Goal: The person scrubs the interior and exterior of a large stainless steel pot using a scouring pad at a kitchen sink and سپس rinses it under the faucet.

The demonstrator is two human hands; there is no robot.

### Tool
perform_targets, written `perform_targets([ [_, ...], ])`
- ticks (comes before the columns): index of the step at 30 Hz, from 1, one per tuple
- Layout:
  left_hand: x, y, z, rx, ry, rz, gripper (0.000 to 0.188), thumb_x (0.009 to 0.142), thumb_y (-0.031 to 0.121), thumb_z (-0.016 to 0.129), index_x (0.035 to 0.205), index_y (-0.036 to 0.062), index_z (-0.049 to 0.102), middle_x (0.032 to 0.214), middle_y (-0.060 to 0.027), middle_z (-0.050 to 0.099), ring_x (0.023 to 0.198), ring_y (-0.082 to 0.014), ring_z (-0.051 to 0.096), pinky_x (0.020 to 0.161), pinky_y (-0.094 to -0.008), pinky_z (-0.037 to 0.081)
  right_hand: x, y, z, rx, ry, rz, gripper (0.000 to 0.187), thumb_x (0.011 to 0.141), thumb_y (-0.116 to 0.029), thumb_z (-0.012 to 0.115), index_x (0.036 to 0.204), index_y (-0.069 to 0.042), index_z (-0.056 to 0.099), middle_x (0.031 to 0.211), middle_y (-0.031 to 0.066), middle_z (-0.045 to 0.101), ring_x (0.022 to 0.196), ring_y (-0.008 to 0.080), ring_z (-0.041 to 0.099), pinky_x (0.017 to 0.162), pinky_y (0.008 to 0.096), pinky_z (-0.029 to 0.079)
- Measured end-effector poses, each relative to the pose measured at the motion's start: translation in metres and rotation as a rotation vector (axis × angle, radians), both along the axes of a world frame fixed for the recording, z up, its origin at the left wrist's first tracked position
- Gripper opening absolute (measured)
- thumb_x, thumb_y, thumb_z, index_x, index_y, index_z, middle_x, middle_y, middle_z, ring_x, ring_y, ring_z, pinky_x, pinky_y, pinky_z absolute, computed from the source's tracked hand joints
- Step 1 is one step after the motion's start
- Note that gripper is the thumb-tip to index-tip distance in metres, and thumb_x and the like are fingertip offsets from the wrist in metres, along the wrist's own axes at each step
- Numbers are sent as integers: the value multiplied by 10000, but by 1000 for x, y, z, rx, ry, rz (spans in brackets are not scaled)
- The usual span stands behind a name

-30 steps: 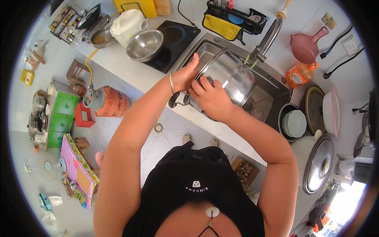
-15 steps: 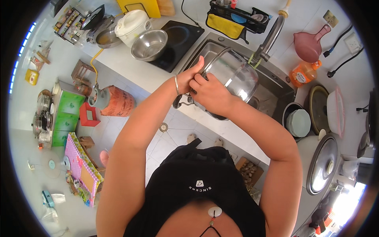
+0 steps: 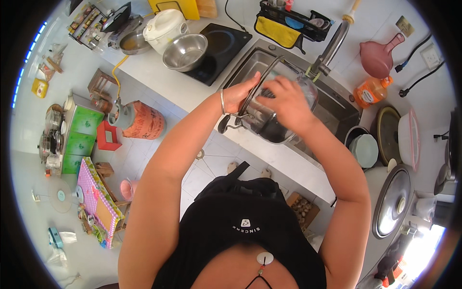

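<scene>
Kitchen: white tabletop [image 3: 159,77] with a steel sink [image 3: 337,103] set in it, seen from above.
Right hand [image 3: 284,98]: fingers spread flat on the shiny round steel pot [image 3: 276,108], pressing as if rubbing its wall.
Left hand [image 3: 240,94]: closed around the rim of the pot near the dark side handle [image 3: 226,123], wrist bent, bracelet on it.
Pot place: tilted, held in air over the front edge of the sink, below the grey tap [image 3: 332,45].
Progress: washing seems in the middle; no water stream visible, rinsing probably remains.
Around: empty steel bowl [image 3: 185,52] on the black square cooktop [image 3: 216,48]; orange soap bottle [image 3: 368,94] right of the sink.
</scene>
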State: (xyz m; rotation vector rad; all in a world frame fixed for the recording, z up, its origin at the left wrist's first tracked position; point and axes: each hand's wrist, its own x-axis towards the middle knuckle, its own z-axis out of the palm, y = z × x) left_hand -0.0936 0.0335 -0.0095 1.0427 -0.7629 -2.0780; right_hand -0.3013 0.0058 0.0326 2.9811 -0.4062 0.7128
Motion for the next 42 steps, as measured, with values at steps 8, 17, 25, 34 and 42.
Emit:
perform_targets([
  [8, -18, 8, 12, -5, -16, -20, 675, 932, 644, 348, 1325, 112, 483, 1237, -75, 583, 1050, -184, 609, 884, -360, 521, -40, -29, -15, 101, -311, -327, 376, 708, -9, 642, 1035, -187, 696, 1088, 78, 590, 1007, 319, 543, 840, 412, 479],
  [17, -47, 6, 27, -100, -281, 365, 481, 918, 443, 595, 1109, 1, 593, 968, -52, 618, 856, -131, 590, 711, -280, 505, -35, 26, -26, 36, -262, -257, 488, 654, -65, 614, 1135, -149, 613, 1160, 72, 525, 1097, 312, 487, 815, 441, 417],
  [25, -47, 25, -10, -399, -762, 697, 458, 934, 405, 589, 677, 29, 540, 582, -1, 500, 519, -97, 452, 467, -264, 376, -43, 2, -27, 114, -455, -403, 331, 686, -66, 592, 989, -176, 667, 1031, 7, 615, 1019, 243, 541, 746, 408, 434],
  [34, -53, 69, -7, -535, -698, 739, 508, 1002, 426, 416, 810, -4, 607, 673, -41, 606, 591, -116, 564, 557, -240, 458, -43, 10, -25, 38, -460, -333, 216, 684, -105, 581, 894, -88, 629, 1010, 79, 614, 999, 258, 546, 776, 399, 428],
  [42, -73, 88, -14, -650, -738, 708, 518, 1019, 362, 396, 684, -1, 551, 600, -29, 557, 550, -88, 483, 523, -244, 408, -28, -43, -14, 245, -421, -436, 171, 696, -76, 606, 858, -52, 654, 849, 113, 629, 905, 313, 575, 784, 421, 481],
])
